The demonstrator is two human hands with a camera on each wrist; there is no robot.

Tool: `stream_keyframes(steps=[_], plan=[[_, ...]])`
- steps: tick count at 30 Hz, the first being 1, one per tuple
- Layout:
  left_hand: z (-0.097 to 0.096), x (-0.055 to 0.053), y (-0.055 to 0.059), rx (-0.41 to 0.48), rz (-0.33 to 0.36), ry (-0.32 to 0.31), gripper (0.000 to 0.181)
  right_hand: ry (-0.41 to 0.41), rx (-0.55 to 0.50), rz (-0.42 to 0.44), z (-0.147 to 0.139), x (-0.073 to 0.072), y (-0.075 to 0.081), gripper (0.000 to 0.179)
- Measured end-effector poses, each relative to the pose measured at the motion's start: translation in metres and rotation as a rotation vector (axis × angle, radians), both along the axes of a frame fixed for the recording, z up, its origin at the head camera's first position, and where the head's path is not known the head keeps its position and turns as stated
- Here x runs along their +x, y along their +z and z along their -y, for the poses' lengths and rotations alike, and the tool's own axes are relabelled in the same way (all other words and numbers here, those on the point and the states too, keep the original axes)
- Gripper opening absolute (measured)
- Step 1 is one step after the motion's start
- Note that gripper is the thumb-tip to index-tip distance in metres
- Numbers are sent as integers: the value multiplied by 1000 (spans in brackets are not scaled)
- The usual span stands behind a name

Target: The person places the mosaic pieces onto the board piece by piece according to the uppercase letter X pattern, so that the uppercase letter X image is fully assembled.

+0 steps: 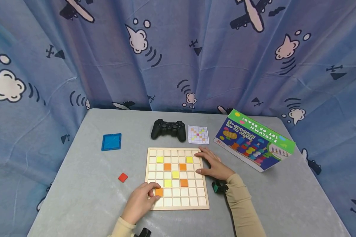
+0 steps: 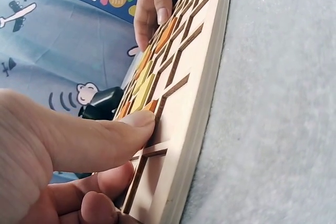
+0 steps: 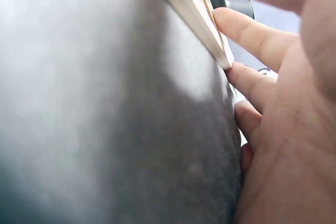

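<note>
A wooden grid board (image 1: 192, 201) lies flat on the table, with several yellow and orange square tiles in its cells. My left hand (image 1: 139, 200) is at the board's lower left, thumb and index finger pinching an orange tile (image 1: 159, 192) at its cell. In the left wrist view the thumb (image 2: 121, 135) covers most of that tile. At the upper right edge, my right hand (image 1: 215, 165) rests its fingers and thumb on the board; the right wrist view shows fingertips touching the rim. A red tile (image 1: 123, 177) lies on the table left of the board.
Behind the board are a black game controller (image 1: 168, 129) and a printed pattern card (image 1: 198, 135). A blue tray (image 1: 111, 142) lies at the back left. A toy box (image 1: 252, 141) stands at the right. A patterned curtain (image 1: 172, 65) hangs behind the table.
</note>
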State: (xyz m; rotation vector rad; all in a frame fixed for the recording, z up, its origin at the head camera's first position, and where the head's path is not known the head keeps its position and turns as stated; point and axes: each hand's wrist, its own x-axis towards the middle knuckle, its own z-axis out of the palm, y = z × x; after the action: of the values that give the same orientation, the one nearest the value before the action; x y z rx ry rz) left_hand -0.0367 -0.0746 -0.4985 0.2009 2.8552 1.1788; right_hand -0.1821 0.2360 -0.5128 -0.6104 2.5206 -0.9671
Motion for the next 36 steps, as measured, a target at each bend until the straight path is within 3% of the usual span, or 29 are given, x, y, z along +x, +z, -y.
stream_keyframes(steps=[9, 11, 14, 16, 18, 22, 25, 31, 36], plan=[[-1, -1, -1, -4, -38, 0, 28, -5, 2, 6, 0, 0, 1, 64], [1, -2, 0, 16, -9, -16, 28, -4, 0, 4, 0, -1, 1, 65], [9, -6, 4, 105, 106, -21, 25, 0, 0, -5, -1, 0, 0, 65], [18, -9, 7, 162, 181, 25, 22, 1, -1, -9, -1, 0, 0, 65], [30, -13, 11, 191, 219, 113, 20, 1, -4, -11, -1, 0, 0, 65], [58, -16, 15, 120, 156, 296, 20, 6, -12, -9, 0, 0, 0, 65], [74, -16, 14, 47, 92, 385, 26, 9, -11, -11, 0, 0, -1, 65], [87, -16, 5, 10, 104, 444, 41, 7, -5, -19, -2, -1, -4, 64], [87, -17, 1, -12, 100, 447, 34, 5, -7, -20, -1, -1, -4, 65]])
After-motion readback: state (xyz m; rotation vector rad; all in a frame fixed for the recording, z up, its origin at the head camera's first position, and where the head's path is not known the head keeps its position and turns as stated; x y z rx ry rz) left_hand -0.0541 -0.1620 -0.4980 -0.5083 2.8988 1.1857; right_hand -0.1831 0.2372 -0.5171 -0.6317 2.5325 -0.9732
